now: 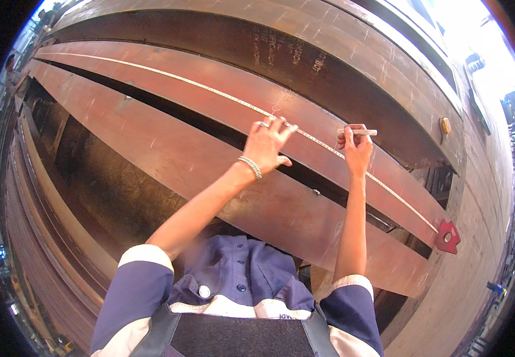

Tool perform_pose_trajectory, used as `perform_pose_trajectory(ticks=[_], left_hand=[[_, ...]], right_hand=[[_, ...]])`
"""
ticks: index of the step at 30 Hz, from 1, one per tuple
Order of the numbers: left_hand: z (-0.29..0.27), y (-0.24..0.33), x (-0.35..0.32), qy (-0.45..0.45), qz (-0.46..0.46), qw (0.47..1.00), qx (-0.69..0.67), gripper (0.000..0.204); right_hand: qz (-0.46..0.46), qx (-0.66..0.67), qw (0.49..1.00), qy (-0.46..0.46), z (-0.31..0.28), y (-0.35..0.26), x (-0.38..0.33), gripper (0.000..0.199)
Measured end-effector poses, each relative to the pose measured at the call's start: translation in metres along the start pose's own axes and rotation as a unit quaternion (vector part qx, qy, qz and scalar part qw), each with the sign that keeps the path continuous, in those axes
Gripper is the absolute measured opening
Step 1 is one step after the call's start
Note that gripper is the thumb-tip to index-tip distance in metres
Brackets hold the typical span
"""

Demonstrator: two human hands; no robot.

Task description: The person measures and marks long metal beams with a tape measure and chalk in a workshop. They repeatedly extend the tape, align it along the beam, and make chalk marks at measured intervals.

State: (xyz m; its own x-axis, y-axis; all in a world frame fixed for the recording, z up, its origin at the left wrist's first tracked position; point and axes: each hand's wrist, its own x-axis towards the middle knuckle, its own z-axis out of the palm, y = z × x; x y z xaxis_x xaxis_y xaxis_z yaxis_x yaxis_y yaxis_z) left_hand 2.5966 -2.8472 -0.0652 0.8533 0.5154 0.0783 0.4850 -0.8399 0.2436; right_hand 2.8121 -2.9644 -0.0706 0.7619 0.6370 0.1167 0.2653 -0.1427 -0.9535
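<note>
A long white measuring tape point(227, 97) runs across a reddish-brown steel beam flange point(180, 70), from the far left down to a red piece with a round hole point(446, 237) at the right. My left hand point(267, 143) reaches over the flange's near edge, fingers spread around the tape; whether they press on it I cannot tell. In my right hand point(357, 149), a white chalk-like stick point(365, 132) is pinched between thumb and fingers, just beyond the tape. Thin pale marks cross the steel near both hands.
Nearer me lies a second steel flange point(210, 172), with a dark gap between the two. More steel beams point(352, 65) lie beyond. A yellow object point(445, 126) rests at the back right. At the far left edge stands another person point(12, 74).
</note>
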Motion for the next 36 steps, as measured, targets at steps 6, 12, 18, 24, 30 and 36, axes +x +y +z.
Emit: perform_pose_trajectory(ticks=[6,12,18,24,30,36], left_hand=[[-0.009,-0.089,-0.007,0.015,-0.055,0.998,-0.012,0.078],[-0.009,-0.101,-0.01,-0.013,-0.062,0.998,0.009,0.075],[-0.014,-0.098,-0.008,-0.042,-0.053,0.998,0.016,0.073],[-0.011,-0.098,-0.008,-0.033,-0.06,0.997,0.044,0.07],[-0.012,-0.096,-0.007,-0.028,-0.069,0.997,0.03,0.071],[-0.005,-0.098,-0.009,-0.014,-0.07,0.997,0.031,0.071]], right_hand=[[0.023,0.049,0.998,-0.006,0.004,0.008,0.003,0.012],[0.029,0.053,0.998,-0.005,0.004,0.0,0.015,0.011],[0.073,0.046,0.994,-0.062,0.025,0.0,0.017,0.012],[0.104,0.043,0.982,-0.15,0.067,0.012,0.017,0.013],[0.132,-0.001,0.974,-0.185,0.09,0.013,0.025,0.015],[0.124,-0.033,0.972,-0.198,0.093,0.012,0.026,0.016]])
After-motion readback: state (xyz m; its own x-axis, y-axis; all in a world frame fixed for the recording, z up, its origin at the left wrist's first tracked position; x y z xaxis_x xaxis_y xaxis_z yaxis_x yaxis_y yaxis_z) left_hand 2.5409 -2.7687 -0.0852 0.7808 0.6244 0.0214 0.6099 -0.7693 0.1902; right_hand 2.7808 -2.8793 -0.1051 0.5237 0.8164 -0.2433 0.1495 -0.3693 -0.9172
